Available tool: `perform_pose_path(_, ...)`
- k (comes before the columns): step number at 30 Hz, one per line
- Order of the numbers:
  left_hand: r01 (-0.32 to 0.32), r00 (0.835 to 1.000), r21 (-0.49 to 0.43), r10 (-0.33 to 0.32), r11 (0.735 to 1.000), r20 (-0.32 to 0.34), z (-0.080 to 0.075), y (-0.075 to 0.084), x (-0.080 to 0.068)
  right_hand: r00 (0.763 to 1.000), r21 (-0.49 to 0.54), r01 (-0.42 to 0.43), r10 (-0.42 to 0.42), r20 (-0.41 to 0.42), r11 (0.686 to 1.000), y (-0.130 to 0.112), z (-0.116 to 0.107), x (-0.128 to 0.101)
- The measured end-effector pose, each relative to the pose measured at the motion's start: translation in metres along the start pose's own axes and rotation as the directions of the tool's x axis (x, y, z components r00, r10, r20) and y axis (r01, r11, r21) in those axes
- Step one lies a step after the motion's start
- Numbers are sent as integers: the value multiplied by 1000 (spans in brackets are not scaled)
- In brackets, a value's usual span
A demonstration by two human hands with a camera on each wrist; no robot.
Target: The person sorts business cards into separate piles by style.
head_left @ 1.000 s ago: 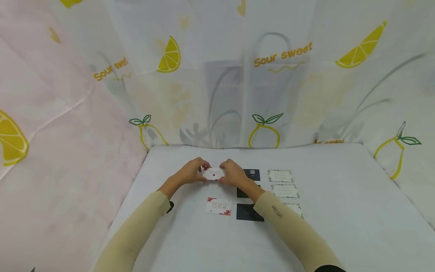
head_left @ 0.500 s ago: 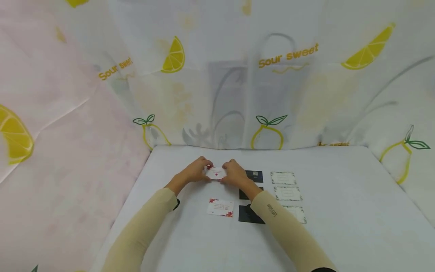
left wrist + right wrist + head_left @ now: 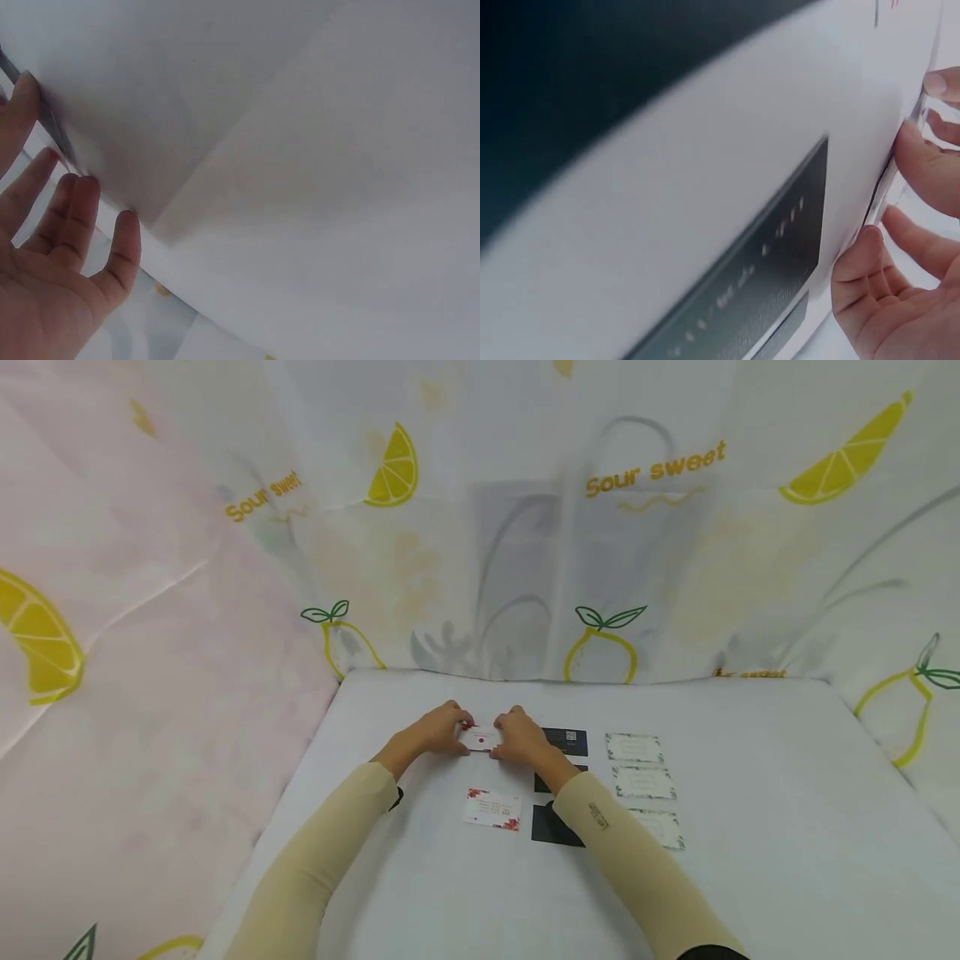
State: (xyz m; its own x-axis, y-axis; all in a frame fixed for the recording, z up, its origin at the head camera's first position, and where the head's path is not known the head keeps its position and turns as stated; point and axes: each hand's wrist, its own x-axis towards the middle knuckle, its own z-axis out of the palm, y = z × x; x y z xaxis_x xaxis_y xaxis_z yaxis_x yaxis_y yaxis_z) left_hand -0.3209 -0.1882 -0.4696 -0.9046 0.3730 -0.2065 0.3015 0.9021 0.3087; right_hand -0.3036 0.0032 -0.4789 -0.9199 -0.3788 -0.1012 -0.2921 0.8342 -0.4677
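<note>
Head view: left hand [image 3: 435, 733] and right hand [image 3: 519, 741] pinch a white card with red print [image 3: 480, 739] between them, far on the table [image 3: 750, 827] — 3 dark cards [image 3: 567, 741] beside. Wrist views: fingertips [image 3: 124, 225] on the card's edges [image 3: 911, 139].

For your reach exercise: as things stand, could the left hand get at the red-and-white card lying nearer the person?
Probably yes. The left hand is busy at the far card, but bare table lies between it and the near red-and-white card; nothing blocks the way.

Two white cards with red print [image 3: 492, 809], three dark cards [image 3: 567, 741], three pale bordered cards [image 3: 634, 747], two hands [image 3: 442, 731].
</note>
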Motion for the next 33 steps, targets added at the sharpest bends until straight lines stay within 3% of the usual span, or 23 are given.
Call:
perform_pose_path(5, -25, 999, 22, 24, 999, 28, -3, 0, 5, 1000, -35, 7, -6, 30, 999, 1, -1, 4)
perform_pose_path(13, 7, 999, 2, -7, 1000, 54, -5, 1, 7, 999, -36, -6, 7, 41, 999, 3, -1, 4)
perform_pose_path(27, 33, 999, -55, -31, 998, 37, -3, 0, 4, 998, -33, -50, 51, 41, 998, 0, -3, 1)
perform_pose_path(33, 13, 1000, -29, -13, 999, 28, -3, 1, 4, 998, -7, -53, 54, 37, 999, 2, -3, 2)
